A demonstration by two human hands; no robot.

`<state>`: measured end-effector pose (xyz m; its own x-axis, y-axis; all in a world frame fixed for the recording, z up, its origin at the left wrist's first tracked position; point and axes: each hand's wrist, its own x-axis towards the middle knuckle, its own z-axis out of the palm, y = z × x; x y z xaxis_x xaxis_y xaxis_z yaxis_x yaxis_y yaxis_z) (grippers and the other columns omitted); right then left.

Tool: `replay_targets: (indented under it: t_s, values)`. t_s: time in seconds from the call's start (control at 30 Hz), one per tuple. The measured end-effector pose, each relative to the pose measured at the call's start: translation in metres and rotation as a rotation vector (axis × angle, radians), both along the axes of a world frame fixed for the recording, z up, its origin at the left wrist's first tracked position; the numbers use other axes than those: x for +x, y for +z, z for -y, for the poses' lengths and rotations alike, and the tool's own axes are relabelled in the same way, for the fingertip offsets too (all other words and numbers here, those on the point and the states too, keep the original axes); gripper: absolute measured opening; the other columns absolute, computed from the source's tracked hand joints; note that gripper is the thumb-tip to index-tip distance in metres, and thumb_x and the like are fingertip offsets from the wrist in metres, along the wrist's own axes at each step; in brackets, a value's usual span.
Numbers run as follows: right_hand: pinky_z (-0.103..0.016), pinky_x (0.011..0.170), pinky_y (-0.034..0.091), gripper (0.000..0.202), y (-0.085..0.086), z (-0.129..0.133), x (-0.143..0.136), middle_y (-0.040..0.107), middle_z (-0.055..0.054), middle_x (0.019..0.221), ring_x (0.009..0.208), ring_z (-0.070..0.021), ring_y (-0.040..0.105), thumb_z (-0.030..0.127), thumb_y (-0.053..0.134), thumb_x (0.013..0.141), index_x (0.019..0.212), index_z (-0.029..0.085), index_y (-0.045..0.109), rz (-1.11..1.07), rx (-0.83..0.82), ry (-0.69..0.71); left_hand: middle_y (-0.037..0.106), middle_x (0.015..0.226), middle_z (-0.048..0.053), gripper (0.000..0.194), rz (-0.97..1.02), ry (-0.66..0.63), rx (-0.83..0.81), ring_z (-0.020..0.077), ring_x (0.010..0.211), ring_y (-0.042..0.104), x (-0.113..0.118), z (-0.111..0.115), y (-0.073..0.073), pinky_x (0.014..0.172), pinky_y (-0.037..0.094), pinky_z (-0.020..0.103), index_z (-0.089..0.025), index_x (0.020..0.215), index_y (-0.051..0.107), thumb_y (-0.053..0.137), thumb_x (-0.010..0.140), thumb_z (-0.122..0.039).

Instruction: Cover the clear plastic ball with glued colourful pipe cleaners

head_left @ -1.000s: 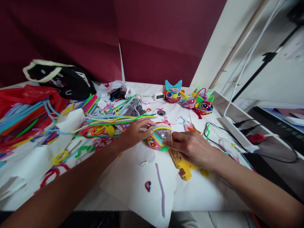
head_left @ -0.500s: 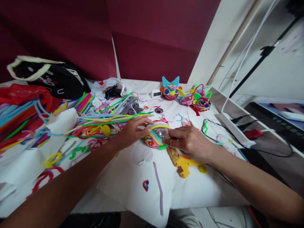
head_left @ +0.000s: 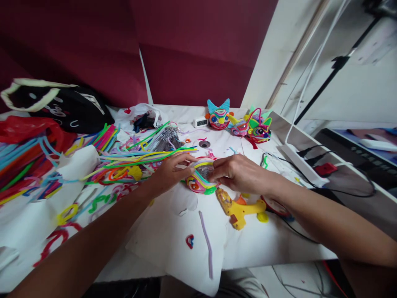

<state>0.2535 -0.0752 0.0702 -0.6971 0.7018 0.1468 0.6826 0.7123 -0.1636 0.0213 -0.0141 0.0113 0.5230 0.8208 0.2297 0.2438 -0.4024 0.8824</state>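
My right hand: moved up and farther from me, its fingertips now further over the clear part of the pipe-cleaner-covered ball.
My right forearm: farther up the table, with a red-edged piece now showing below it.
Yellow glue gun: more uncovered.
View: swung slightly rightward, the black handbag nearer the left edge.

Clear ball: banded with coloured pipe cleaners
Left hand: thumb and fingers holding the ball's left side
Right hand: fingers bunched at its right side
Yellow glue gun: front-right of the ball
Lilac pipe cleaner: in front of the ball
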Motion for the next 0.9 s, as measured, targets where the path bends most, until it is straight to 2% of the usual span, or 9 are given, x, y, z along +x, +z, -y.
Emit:
replay_targets:
  t_s: [0.13,0.4,0.73,0.9]
  values:
    - [-0.024,0.06,0.032,0.025,0.004,-0.007,-0.002,0.072,0.002,0.08,0.07,-0.0116,0.061,0.004,0.059,0.08,0.086,0.021,0.076,-0.01,-0.154,-0.037,0.066,0.114,0.009,0.032,0.006,0.011,0.002,0.0248,0.103,0.065,-0.001,-0.003,-0.003,0.083,0.058,0.035,-0.021,0.102,0.071,0.07,0.078,-0.042]
    - [-0.022,0.058,0.032,0.022,0.002,-0.007,-0.003,0.071,0.004,0.071,0.065,-0.0106,0.059,0.005,0.066,0.074,0.085,0.022,0.075,-0.026,-0.208,-0.202,0.067,0.113,0.01,0.038,0.017,-0.009,-0.06,0.0257,0.105,0.064,-0.001,-0.005,-0.005,0.085,0.057,0.036,-0.019,0.105,0.071,0.072,0.077,-0.045]
    - [-0.021,0.058,0.037,0.012,0.01,-0.007,-0.014,0.07,0.004,0.067,0.062,-0.0107,0.061,0.011,0.071,0.07,0.075,0.022,0.075,-0.059,-0.292,-0.449,0.069,0.114,0.01,0.037,0.026,0.013,-0.071,0.0266,0.104,0.066,0.001,-0.003,-0.002,0.086,0.057,0.038,-0.019,0.102,0.071,0.072,0.076,-0.045]
    - [-0.02,0.056,0.04,0.007,0.013,-0.01,-0.014,0.07,0.001,0.064,0.063,-0.0123,0.062,0.014,0.073,0.066,0.072,0.019,0.075,-0.054,-0.409,-0.513,0.068,0.116,0.01,0.037,0.022,0.009,-0.085,0.027,0.108,0.065,0.0,-0.005,-0.005,0.09,0.055,0.038,-0.02,0.105,0.071,0.072,0.077,-0.043]
